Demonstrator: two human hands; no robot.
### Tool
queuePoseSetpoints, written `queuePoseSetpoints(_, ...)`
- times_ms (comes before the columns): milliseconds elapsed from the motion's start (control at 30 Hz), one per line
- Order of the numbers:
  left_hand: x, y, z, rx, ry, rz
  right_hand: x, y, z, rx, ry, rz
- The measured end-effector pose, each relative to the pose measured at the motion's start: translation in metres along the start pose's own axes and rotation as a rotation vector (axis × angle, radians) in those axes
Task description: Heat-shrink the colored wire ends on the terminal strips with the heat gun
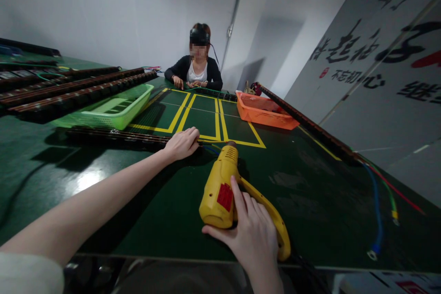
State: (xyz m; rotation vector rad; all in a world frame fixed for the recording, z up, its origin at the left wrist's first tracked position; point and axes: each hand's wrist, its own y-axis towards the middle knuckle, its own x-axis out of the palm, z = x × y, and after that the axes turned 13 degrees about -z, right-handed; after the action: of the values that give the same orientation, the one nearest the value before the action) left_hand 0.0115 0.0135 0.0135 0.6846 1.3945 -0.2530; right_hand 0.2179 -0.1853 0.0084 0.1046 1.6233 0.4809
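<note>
My right hand (255,229) is wrapped round the handle of a yellow heat gun (218,188) with a red label. The gun's dark nozzle points away from me, close to thin yellow and blue wires (212,148). My left hand (182,143) is closed over the right end of a long dark strip with copper-coloured lines (127,137), which lies across the green table (165,211). Those wires come out beside my left fingers, whose tips are partly hidden.
A green basket (132,115) at left sits below several stacked strips (86,89). An orange basket (265,117) stands at back right, with another strip (310,124) resting on it, its wires (375,206) trailing. A person (198,66) sits opposite, hands on the table.
</note>
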Motion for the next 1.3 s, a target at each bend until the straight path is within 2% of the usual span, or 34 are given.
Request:
queuePoseSetpoints(200,0.002,0.0,0.0,0.004,0.005,0.009,0.0,-0.002,-0.016,0.011,0.024,-0.028)
queuePoseSetpoints(400,0.002,0.001,0.0,0.006,-0.011,0.017,0.007,0.0,-0.04,-0.062,0.073,-0.007)
queuePoseSetpoints(567,0.0,0.001,0.001,-0.014,-0.016,-0.001,0.003,0.002,-0.048,-0.139,0.064,-0.018)
queuePoseSetpoints(900,0.003,0.002,-0.002,-0.02,-0.016,-0.013,0.01,-0.001,-0.045,-0.082,0.122,-0.005)
queuePoseSetpoints(1067,0.001,0.0,-0.001,0.024,-0.022,0.009,0.005,0.0,-0.031,-0.048,0.088,-0.012)
queuePoseSetpoints(1300,0.0,0.0,-0.001,0.012,-0.046,-0.018,0.001,0.002,-0.008,0.025,0.014,-0.006)
